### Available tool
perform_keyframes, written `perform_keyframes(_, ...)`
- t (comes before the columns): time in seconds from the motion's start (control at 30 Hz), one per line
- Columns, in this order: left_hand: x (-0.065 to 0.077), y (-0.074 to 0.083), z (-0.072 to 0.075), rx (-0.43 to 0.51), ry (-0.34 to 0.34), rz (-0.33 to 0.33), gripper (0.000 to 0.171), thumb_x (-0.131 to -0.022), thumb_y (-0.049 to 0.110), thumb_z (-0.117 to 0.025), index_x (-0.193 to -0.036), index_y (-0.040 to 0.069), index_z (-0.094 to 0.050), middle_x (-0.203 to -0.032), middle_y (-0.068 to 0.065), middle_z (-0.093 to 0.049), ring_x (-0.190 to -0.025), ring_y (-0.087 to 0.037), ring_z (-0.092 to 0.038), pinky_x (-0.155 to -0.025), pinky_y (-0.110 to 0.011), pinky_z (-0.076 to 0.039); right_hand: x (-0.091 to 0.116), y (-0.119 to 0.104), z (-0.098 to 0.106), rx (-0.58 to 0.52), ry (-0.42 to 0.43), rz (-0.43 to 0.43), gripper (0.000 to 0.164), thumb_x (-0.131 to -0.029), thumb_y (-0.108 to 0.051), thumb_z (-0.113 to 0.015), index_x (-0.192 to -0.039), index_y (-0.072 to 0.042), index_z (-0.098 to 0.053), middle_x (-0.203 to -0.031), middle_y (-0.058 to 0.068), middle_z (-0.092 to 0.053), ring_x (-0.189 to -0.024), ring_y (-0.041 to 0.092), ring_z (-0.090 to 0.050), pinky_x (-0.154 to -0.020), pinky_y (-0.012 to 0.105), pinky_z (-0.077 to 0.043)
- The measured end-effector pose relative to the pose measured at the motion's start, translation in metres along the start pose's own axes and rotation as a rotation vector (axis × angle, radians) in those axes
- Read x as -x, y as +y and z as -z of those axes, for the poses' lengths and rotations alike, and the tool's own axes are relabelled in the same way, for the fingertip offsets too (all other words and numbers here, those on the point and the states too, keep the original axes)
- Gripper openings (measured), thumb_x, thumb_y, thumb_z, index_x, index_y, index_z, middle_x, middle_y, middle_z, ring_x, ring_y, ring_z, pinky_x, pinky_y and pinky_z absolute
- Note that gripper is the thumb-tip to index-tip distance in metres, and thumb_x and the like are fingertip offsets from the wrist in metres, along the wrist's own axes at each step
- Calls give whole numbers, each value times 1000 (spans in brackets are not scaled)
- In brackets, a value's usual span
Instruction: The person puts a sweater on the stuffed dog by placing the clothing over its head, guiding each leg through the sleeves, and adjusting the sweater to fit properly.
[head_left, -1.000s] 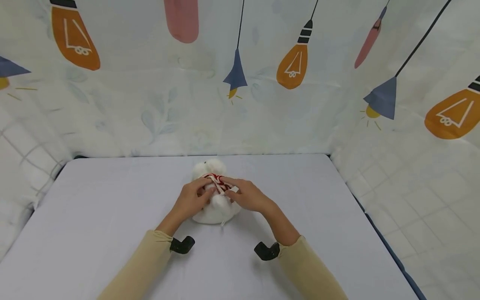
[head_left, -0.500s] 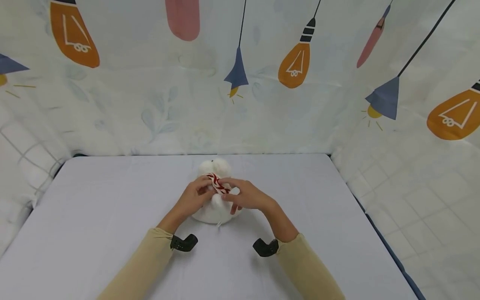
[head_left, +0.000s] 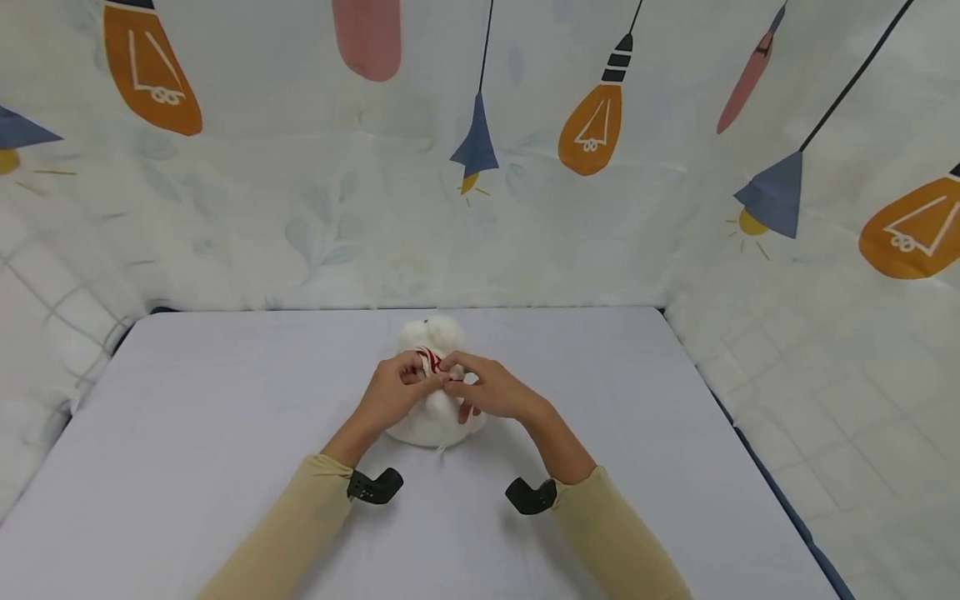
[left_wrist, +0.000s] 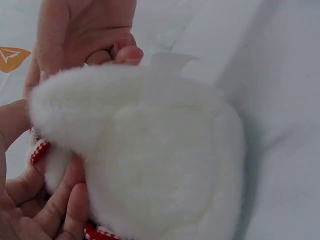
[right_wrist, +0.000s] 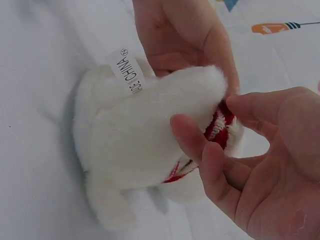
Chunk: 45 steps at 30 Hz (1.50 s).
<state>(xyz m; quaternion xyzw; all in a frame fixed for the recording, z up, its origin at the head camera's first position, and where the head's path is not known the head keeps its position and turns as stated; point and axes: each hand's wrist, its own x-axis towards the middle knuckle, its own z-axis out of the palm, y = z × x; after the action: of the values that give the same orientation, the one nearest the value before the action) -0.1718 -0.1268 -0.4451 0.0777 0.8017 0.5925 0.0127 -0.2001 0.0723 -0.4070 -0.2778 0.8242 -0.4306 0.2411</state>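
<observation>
A white plush toy (head_left: 427, 428) sits on the table with a red-and-white knitted scarf (head_left: 432, 360) round its neck. My left hand (head_left: 392, 390) is at the scarf's left side, its thumb reaching across to the right thumb. In the left wrist view, its curled fingers (left_wrist: 70, 205) hold the scarf beside the white fur. From the other side, my right hand (head_left: 497, 390) pinches the scarf; in the right wrist view its thumb and fingers (right_wrist: 210, 165) close on the red-and-white knit. Much of the scarf is hidden behind both hands.
The toy stands toward the back of a white-covered table (head_left: 225, 400). A fabric label (right_wrist: 127, 72) sticks out of its fur. Behind and beside the table hangs a white curtain (head_left: 390, 208) printed with lamps and bulbs. Black wrist cameras (head_left: 377, 486) sit by both sleeves.
The scarf's hanging stretch, visible between the hands earlier, is now mostly covered. My left thumb has moved right, up to the right thumb. The toy has shifted slightly to the right.
</observation>
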Motion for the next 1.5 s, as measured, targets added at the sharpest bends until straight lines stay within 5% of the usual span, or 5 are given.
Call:
perform_keyframes(0.4,0,7,-4,-139,12,-100,34,-88,15,-69,-64,6,-46,-77,-2,-42,-70,-10,-42,-63,-21,-35,-5,13,-4,-118,187,2,22,-102,-26,-50,-116,-15,-61,-105,13,-64,-55,18,-63,-54,38,-52)
perform_keyframes(0.7,15,-2,-16,-175,279,-245,31,-81,2,-72,-66,8,-46,-69,-2,-45,-61,-8,-42,-55,-20,-37,-8,15,-6,-226,256,-69,18,-101,-17,-49,-116,-13,-58,-96,14,-64,-47,17,-57,-48,30,-46)
perform_keyframes(0.87,16,13,-14,-376,315,-268,30,-79,14,-79,-71,10,-50,-77,-4,-50,-70,-14,-46,-60,-25,-39,-3,18,1,-211,248,-112,20,-102,-18,-45,-119,-15,-56,-91,13,-64,-52,19,-61,-52,37,-50)
perform_keyframes(1.1,8,18,-13,-516,180,-406,27,-79,3,-76,-101,8,-62,-118,-11,-54,-108,-30,-51,-86,-43,-48,4,22,12,-169,167,-67,21,-100,-19,-52,-121,-18,-56,-99,13,-66,-66,35,-66,-57,45,-52)
perform_keyframes(1.5,-2,19,-19,-651,43,-525,23,-78,-4,-69,-90,15,-72,-110,-3,-61,-110,-22,-53,-91,-39,-48,4,21,15,-157,192,-37,15,-98,-13,-55,-112,-16,-59,-88,12,-65,-62,40,-62,-53,38,-50)
